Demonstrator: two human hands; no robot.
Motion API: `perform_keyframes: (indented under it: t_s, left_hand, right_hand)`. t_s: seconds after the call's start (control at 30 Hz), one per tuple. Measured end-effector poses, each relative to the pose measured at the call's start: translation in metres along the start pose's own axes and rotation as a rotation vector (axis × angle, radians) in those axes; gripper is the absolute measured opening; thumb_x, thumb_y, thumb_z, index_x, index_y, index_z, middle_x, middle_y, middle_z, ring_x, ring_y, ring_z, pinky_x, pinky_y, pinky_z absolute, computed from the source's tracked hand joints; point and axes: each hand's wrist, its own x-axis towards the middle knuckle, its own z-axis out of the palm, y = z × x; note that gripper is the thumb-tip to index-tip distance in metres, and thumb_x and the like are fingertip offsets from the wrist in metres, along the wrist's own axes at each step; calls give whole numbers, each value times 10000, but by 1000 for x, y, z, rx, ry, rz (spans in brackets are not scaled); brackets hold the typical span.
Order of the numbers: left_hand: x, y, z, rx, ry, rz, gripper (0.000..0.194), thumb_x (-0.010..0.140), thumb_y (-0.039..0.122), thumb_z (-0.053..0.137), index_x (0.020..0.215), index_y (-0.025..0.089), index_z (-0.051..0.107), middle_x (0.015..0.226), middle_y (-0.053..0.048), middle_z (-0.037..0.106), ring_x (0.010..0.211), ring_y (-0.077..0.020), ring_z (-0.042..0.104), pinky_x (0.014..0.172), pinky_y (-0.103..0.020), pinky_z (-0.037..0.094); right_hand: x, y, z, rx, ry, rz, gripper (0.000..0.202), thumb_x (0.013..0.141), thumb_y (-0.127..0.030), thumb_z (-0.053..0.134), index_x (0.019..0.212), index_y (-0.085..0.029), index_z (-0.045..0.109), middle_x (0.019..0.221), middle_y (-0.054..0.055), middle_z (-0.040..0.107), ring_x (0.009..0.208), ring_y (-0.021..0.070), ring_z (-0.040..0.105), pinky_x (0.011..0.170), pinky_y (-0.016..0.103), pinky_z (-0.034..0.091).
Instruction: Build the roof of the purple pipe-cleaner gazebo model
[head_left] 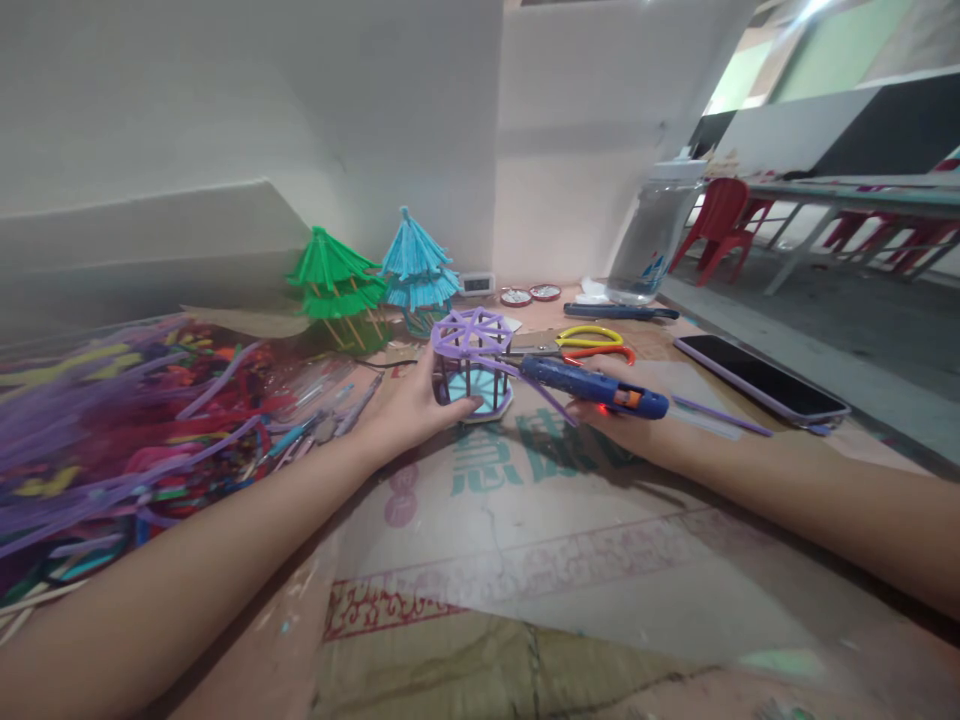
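My left hand [412,405] is closed round the side of a small pavilion frame [469,340]. The frame has a purple spoked top ring, dark upright posts and a light blue base edged in pale purple. My right hand [611,425] grips a blue glue gun [592,382] with a lit red light; its tip points left at the frame's upper part. From the frame's side a purple pipe cleaner [544,393] slopes down to the right, close to my right fingers. Behind the frame stand a green model pavilion [334,285] and a blue one [418,265] with tiered fringed roofs.
Pipe cleaners in many colours [150,430] are heaped at the left. Scissors [592,340], a dark blue-handled tool [621,312], a small digital display [476,284] and a water jug [651,240] stand or lie behind; a phone [761,378] is at the right.
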Motion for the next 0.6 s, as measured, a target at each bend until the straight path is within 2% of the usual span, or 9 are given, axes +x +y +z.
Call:
perform_keyframes:
  t_s: [0.17,0.3,0.43,0.6]
  left_hand:
    - [0,-3,0,6,0,19,763,806,428,753,1464,198,442,1379,-129,636,1263,-312,634,1108,-451,502]
    - [0,-6,0,17,-4,8,777,799,454,754,1457,181,442,1411,-144,615,1234,-313,646,1093,-454,507]
    - [0,-1,-1,43,0,-22,796,788,466,746,1459,166,439,1389,-148,625,1222,-323,648,1077,-463,516]
    - [0,3,0,-11,3,10,756,788,422,736,1443,174,451,1333,-129,648,1241,-310,641,1094,-435,512]
  right_hand:
    - [1,2,-1,-10,-20,43,239,844,-426,706,773,-246,568,695,-14,651,636,186,611,582,300,464]
    - [1,3,-1,12,-18,12,237,846,-437,711,798,-247,576,704,-15,657,639,184,615,591,301,474]
    - [0,5,1,-2,4,5,233,861,-444,689,799,-246,583,701,-12,644,646,187,614,588,304,469]
    - [1,8,2,-22,-4,22,255,860,-480,686,794,-256,583,717,-2,663,661,201,626,597,322,481]
